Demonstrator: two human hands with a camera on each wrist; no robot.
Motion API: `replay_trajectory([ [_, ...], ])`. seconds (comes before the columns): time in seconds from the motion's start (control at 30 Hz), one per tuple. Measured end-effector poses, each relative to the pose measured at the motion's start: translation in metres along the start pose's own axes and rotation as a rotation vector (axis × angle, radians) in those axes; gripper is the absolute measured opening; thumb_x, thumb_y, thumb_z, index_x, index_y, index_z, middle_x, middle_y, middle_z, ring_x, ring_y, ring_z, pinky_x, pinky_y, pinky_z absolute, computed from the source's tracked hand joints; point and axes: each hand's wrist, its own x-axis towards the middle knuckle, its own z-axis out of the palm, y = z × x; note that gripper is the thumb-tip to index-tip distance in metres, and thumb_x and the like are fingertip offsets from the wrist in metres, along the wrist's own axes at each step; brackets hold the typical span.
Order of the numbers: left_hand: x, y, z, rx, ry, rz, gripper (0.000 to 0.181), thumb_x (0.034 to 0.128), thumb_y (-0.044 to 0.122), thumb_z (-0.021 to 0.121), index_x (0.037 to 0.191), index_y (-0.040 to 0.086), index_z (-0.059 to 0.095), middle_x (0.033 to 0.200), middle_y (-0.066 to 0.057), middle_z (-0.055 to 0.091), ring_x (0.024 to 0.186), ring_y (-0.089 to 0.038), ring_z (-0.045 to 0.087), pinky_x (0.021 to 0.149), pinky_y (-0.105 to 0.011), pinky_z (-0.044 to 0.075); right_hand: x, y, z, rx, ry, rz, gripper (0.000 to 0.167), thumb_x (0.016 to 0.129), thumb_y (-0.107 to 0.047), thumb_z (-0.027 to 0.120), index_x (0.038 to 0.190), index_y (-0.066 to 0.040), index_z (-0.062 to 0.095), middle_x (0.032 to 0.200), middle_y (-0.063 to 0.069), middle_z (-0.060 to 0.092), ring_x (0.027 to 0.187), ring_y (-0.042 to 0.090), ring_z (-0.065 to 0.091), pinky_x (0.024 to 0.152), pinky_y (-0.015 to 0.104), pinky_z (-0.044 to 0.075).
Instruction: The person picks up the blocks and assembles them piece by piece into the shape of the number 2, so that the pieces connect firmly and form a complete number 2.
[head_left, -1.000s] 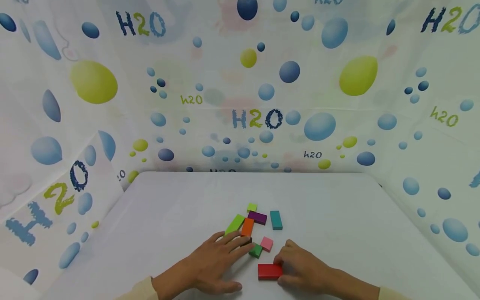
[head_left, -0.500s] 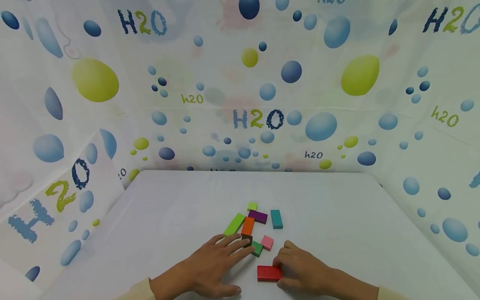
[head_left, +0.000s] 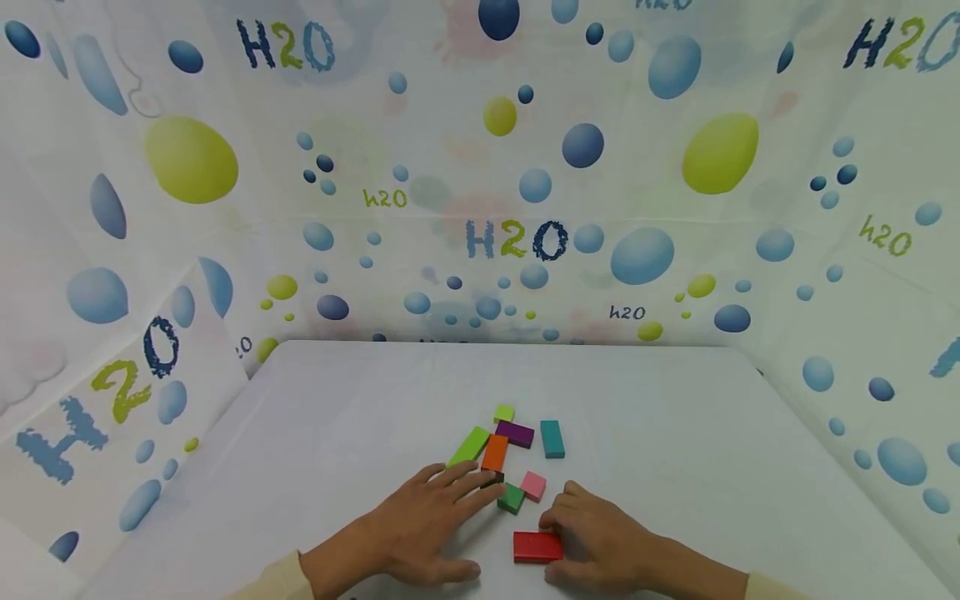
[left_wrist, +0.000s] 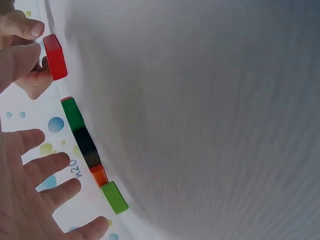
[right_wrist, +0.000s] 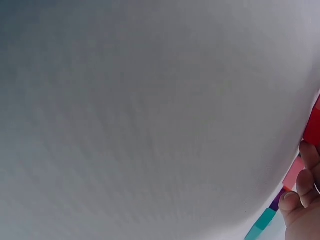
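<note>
Backdrop cloth, white, printed with drops and H2O lettering, from ten round to two. Table, white, before it. Clock centred on the green block, twelve at the far edge, as the head camera sees it.

Left hand, between eight and nine: fingers straight and spread, nothing held; tips over the cluster's near end, contact unclear. Right hand, four: thumb and fingers pinching one end of the red block.

Red block, five: flat, apart from the cluster, its free end towards the left hand.

Lime block, long, between ten and eleven: slanted, partly behind the left fingers. Orange block, eleven: beside the lime. Purple block, twelve: just beyond the orange. Teal block, one: standing apart.

Black block, between ten and eleven, mostly covered in the head view; beside it the green, at centre. Pink block, two: near the green's corner. Lime piece, small, twelve, farthest.

Handling, as judged: keep the pinch light and low, the red block level, knuckles well off the pink; lift the left fingertips before shifting that hand, lest they drag the black.
</note>
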Motion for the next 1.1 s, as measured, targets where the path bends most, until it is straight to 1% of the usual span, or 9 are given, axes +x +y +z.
replay_trajectory([
  [0.13,0.001,-0.004,-0.002,-0.035,0.005,-0.021,0.085,0.0909,0.07,0.053,0.161,0.033,0.024,0.163,0.007,0.033,0.147,-0.026,0.035,0.111,-0.062,0.038,0.004,-0.001,-0.001,-0.04,0.026,-0.026,0.049,0.089,-0.057,0.067,0.121,-0.019,0.066,0.1,-0.019,0.058,0.093,-0.003,0.046,0.078,0.019,0.051],
  [0.27,0.002,-0.009,-0.004,-0.057,0.014,-0.056,0.086,0.0904,0.069,0.056,0.161,0.032,0.024,0.163,0.006,0.033,0.148,-0.025,0.033,0.113,-0.06,0.037,0.012,-0.005,-0.006,-0.084,0.066,-0.046,0.045,0.094,-0.056,0.063,0.119,-0.018,0.068,0.1,-0.016,0.061,0.093,0.0,0.045,0.078,0.02,0.05],
  [0.37,0.001,-0.014,-0.006,-0.057,0.01,-0.092,0.087,0.0898,0.069,0.057,0.161,0.032,0.024,0.164,0.006,0.032,0.149,-0.025,0.031,0.114,-0.06,0.036,0.02,-0.006,-0.01,-0.102,0.101,-0.046,0.041,0.094,-0.053,0.064,0.117,-0.018,0.069,0.101,-0.013,0.063,0.093,0.002,0.045,0.079,0.022,0.05],
  [0.5,0.002,-0.022,-0.007,-0.061,0.018,-0.123,0.089,0.0901,0.069,0.058,0.162,0.028,0.025,0.164,0.004,0.032,0.149,-0.025,0.031,0.115,-0.058,0.036,0.033,-0.004,-0.013,-0.122,0.134,-0.037,0.038,0.094,-0.049,0.066,0.117,-0.019,0.069,0.101,-0.012,0.062,0.095,0.003,0.046,0.079,0.021,0.05],
  [0.6,0.002,-0.029,-0.008,-0.094,0.026,-0.164,0.09,0.0896,0.068,0.06,0.162,0.027,0.025,0.163,0.003,0.033,0.148,-0.025,0.033,0.115,-0.056,0.037,0.043,-0.002,-0.015,-0.142,0.166,-0.051,0.038,0.093,-0.046,0.068,0.119,-0.018,0.069,0.103,-0.011,0.063,0.098,0.004,0.047,0.082,0.023,0.052],
  [0.73,0.002,-0.04,-0.006,-0.137,0.03,-0.241,0.09,0.0878,0.066,0.062,0.161,0.029,0.027,0.163,0.003,0.035,0.148,-0.026,0.034,0.114,-0.057,0.038,0.058,-0.002,-0.019,-0.162,0.217,-0.085,0.038,0.092,-0.041,0.071,0.12,-0.015,0.069,0.104,-0.006,0.065,0.1,0.007,0.048,0.083,0.025,0.054],
  [0.83,0.002,-0.047,-0.005,-0.146,0.046,-0.274,0.089,0.0879,0.065,0.063,0.161,0.027,0.028,0.162,0.002,0.036,0.147,-0.026,0.035,0.113,-0.058,0.038,0.069,-0.002,-0.022,-0.175,0.232,-0.084,0.04,0.091,-0.04,0.07,0.122,-0.014,0.068,0.105,-0.003,0.066,0.101,0.009,0.049,0.083,0.026,0.054],
  [0.93,0.004,-0.053,-0.004,-0.153,0.071,-0.279,0.088,0.0889,0.063,0.063,0.16,0.023,0.031,0.161,-0.001,0.038,0.146,-0.027,0.036,0.113,-0.057,0.039,0.082,-0.002,-0.024,-0.205,0.236,-0.075,0.043,0.093,-0.04,0.069,0.125,-0.012,0.068,0.112,-0.002,0.067,0.104,0.01,0.049,0.085,0.027,0.054],
  [1.1,0.008,-0.06,-0.004,-0.152,0.087,-0.305,0.088,0.0889,0.062,0.064,0.16,0.02,0.032,0.159,-0.003,0.039,0.146,-0.026,0.037,0.113,-0.055,0.04,0.105,-0.001,-0.026,-0.25,0.229,-0.083,0.046,0.094,-0.04,0.069,0.129,-0.01,0.066,0.12,0.0,0.067,0.106,0.013,0.049,0.089,0.029,0.053],
])
